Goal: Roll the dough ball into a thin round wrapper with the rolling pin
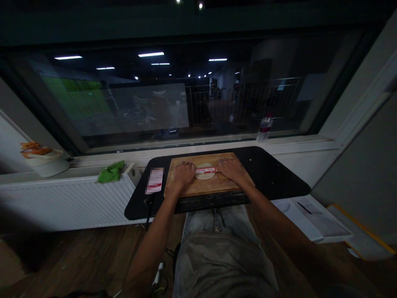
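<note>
A flat, round, pale disc of dough (204,176) lies on a wooden cutting board (192,189). Across it runs a narrow red-and-white printed tube (205,170) like a small rolling pin. My left hand (184,173) is closed over the tube's left end, and my right hand (230,167) over its right end. Both hands are low over the board, with the fingers curled and the tube's ends hidden beneath them.
The board rests on a black table (273,174). A pink-and-white packet (155,181) lies left of the board. A green cloth (112,171) drapes over the radiator (77,203). On the windowsill stands a water bottle (264,129); a white box (313,219) sits lower right.
</note>
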Action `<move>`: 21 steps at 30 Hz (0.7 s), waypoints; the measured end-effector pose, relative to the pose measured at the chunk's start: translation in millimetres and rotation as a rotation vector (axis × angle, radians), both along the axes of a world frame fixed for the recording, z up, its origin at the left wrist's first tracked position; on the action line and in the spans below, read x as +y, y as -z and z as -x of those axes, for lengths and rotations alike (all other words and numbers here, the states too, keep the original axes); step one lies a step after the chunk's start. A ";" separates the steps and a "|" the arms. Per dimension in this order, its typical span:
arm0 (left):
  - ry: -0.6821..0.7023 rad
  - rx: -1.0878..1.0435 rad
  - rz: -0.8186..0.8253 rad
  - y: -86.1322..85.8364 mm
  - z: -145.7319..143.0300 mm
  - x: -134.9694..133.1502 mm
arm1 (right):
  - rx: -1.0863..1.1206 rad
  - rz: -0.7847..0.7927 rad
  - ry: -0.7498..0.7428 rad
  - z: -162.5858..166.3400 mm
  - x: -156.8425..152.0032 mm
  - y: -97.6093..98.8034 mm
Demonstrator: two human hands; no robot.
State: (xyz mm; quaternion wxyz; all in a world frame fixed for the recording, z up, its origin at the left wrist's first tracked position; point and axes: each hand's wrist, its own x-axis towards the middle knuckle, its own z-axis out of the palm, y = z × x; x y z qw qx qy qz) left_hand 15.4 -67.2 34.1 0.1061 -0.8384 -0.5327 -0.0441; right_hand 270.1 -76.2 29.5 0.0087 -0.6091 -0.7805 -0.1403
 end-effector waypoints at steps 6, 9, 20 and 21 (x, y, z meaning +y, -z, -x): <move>0.012 -0.008 -0.013 2.1 1.9 -12.4 | 0.083 0.006 0.052 2.3 -21.1 -2.6; 0.002 -0.019 -0.009 1.5 2.3 -18.3 | 0.112 -0.024 0.039 1.2 -27.8 0.4; -0.010 -0.282 -0.031 17.7 7.1 -35.9 | 0.234 -0.100 0.004 -0.4 -52.6 10.5; -0.006 -0.314 -0.039 20.4 7.9 -36.5 | 0.255 -0.106 -0.002 -0.6 -55.0 11.2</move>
